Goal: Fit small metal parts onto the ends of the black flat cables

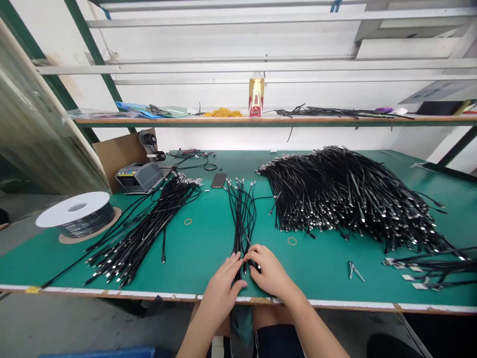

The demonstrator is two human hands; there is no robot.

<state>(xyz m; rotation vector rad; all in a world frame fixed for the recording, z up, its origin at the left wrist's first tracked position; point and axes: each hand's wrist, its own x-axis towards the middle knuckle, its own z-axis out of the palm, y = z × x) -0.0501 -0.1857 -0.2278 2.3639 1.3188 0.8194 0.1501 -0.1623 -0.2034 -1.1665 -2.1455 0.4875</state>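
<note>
A small bundle of black cables (241, 214) with metal plug ends lies lengthwise on the green table in front of me. My left hand (222, 282) rests on its near end, fingers laid over the cables and thumb on the near side, gripping them loosely. From the right, my right hand (269, 272) has its fingers curled onto the same cables near their plugs. Part of the near end is hidden under both hands. A tan rubber band (292, 241) lies right of the bundle, and another rubber band (188, 221) lies to its left.
Left are a loose cable pile (149, 223), a white-flanged spool (74, 209) and a grey tape dispenser (138, 177). A large cable heap (346, 194) fills the right. Nearby lie a phone (218, 180) and a small metal tool (356, 271). A shelf (223, 121) spans the back.
</note>
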